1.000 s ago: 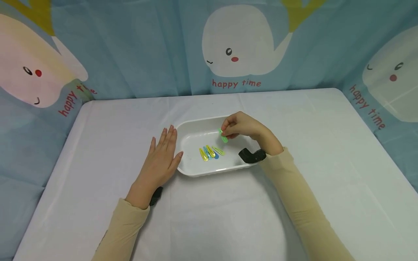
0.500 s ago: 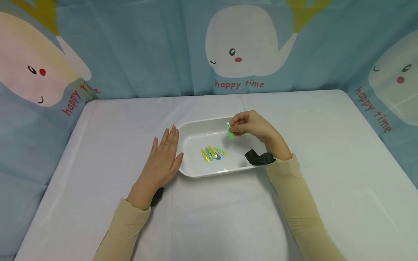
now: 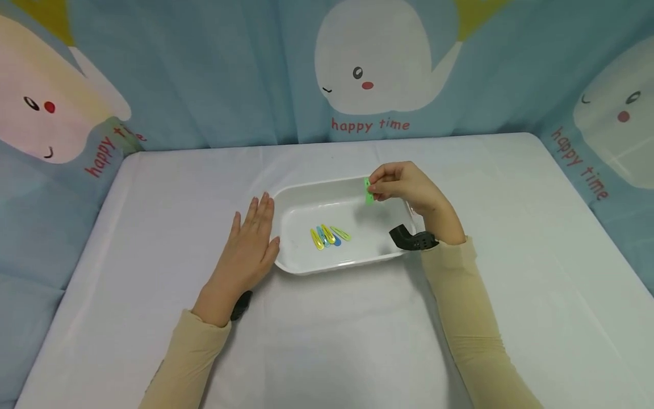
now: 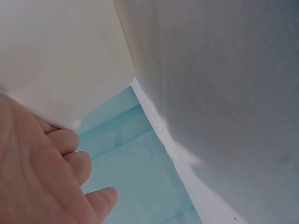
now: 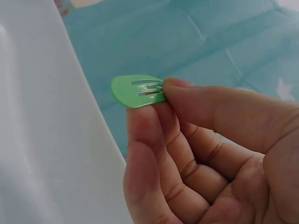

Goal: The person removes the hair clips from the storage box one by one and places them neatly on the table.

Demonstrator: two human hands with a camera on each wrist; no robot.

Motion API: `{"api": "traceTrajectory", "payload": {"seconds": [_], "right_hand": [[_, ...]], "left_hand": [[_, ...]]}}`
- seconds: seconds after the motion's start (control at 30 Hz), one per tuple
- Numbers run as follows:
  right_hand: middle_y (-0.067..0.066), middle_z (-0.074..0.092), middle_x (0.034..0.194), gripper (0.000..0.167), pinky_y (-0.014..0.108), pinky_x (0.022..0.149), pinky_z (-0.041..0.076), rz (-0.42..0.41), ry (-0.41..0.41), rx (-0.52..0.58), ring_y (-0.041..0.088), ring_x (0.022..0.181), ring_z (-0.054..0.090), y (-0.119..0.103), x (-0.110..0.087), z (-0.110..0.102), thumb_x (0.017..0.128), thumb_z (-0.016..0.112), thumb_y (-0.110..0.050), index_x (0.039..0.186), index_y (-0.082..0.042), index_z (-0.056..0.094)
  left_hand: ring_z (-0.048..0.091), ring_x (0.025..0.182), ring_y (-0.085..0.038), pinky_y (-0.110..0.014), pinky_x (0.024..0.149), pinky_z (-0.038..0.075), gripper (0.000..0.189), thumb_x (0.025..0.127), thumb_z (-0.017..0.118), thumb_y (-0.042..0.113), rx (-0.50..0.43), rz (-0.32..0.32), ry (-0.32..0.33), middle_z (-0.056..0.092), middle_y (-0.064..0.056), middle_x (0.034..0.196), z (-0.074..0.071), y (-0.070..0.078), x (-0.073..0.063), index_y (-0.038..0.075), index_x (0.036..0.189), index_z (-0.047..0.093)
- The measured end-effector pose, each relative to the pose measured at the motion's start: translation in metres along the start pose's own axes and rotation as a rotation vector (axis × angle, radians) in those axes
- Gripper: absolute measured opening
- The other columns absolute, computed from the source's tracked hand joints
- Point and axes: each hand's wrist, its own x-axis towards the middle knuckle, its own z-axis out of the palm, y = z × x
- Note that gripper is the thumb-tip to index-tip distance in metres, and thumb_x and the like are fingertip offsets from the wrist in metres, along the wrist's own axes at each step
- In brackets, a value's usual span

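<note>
Between the thumb and fingers of my right hand (image 3: 403, 184) a green snap hair clip (image 5: 135, 91) is pinched, held above the back right part of a white tray (image 3: 352, 262). The right wrist view shows its rounded end sticking out past the fingertips. My left hand (image 3: 247, 247) lies against the tray's left side with its fingers straight; in the left wrist view the fingers (image 4: 78, 167) touch the tray's outer wall (image 4: 70, 56). Several yellow, blue and yellow-green hair clips (image 3: 328, 234) lie in a small group on the tray's floor.
A white cloth (image 3: 317, 341) covers the table under the tray. Behind it hangs a blue curtain (image 3: 230, 74) printed with whales. Each wrist wears a black camera, such as the right wrist camera (image 3: 413, 238).
My right hand has lifted the green hair clip and carried it right and toward the back of the tray. The left hand stays at the tray's left side.
</note>
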Motion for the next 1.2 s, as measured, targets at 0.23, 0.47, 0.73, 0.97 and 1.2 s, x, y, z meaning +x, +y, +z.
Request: {"api": "traceTrajectory", "payload": {"seconds": [0.23, 0.47, 0.73, 0.97, 1.2], "right_hand": [[0.006, 0.067, 0.079, 0.004, 0.028, 0.072, 0.053, -0.013, 0.061, 0.02, 0.02, 0.073, 0.065, 0.0, -0.005, -0.014, 0.087, 0.064, -0.002, 0.09, 0.001, 0.063], [0.005, 0.067, 0.08, 0.004, 0.026, 0.071, 0.053, -0.021, 0.087, 0.053, 0.016, 0.072, 0.065, 0.004, -0.008, -0.023, 0.088, 0.062, -0.001, 0.09, 0.0, 0.065], [0.005, 0.066, 0.079, 0.008, 0.026, 0.068, 0.053, 0.001, 0.12, 0.11, 0.014, 0.071, 0.063, 0.011, -0.013, -0.038, 0.088, 0.06, 0.002, 0.088, -0.003, 0.067], [0.006, 0.066, 0.081, 0.007, 0.026, 0.069, 0.053, 0.028, 0.133, 0.135, 0.015, 0.072, 0.063, 0.02, -0.018, -0.051, 0.088, 0.06, 0.001, 0.088, -0.001, 0.067], [0.005, 0.066, 0.082, 0.009, 0.025, 0.07, 0.053, 0.045, 0.13, 0.155, 0.014, 0.072, 0.063, 0.025, -0.023, -0.061, 0.089, 0.059, 0.002, 0.088, -0.003, 0.067]], "left_hand": [[0.0, 0.144, -0.029, -0.055, 0.111, 0.004, 0.064, 0.099, 0.034, 0.024, -0.05, -0.004, -0.004, 0.0, -0.011, 0.157, -0.001, -0.001, 0.0, 0.0, 0.151, 0.003], [-0.002, 0.144, -0.027, -0.055, 0.111, 0.003, 0.065, 0.099, 0.034, 0.024, -0.055, -0.009, -0.005, 0.0, -0.011, 0.157, -0.001, 0.0, 0.0, 0.0, 0.15, 0.003], [-0.001, 0.144, -0.027, -0.056, 0.111, 0.005, 0.065, 0.1, 0.035, 0.023, -0.05, 0.0, 0.002, 0.001, -0.011, 0.157, -0.001, 0.001, 0.001, 0.0, 0.15, 0.003], [0.001, 0.144, -0.029, -0.057, 0.111, 0.005, 0.064, 0.1, 0.034, 0.024, -0.053, 0.005, 0.014, 0.001, -0.011, 0.157, 0.001, 0.0, 0.001, 0.001, 0.151, 0.003], [0.001, 0.144, -0.028, -0.057, 0.11, 0.005, 0.065, 0.099, 0.034, 0.025, -0.063, 0.002, 0.01, 0.001, -0.011, 0.157, -0.001, 0.001, 0.002, 0.0, 0.151, 0.004]]}}
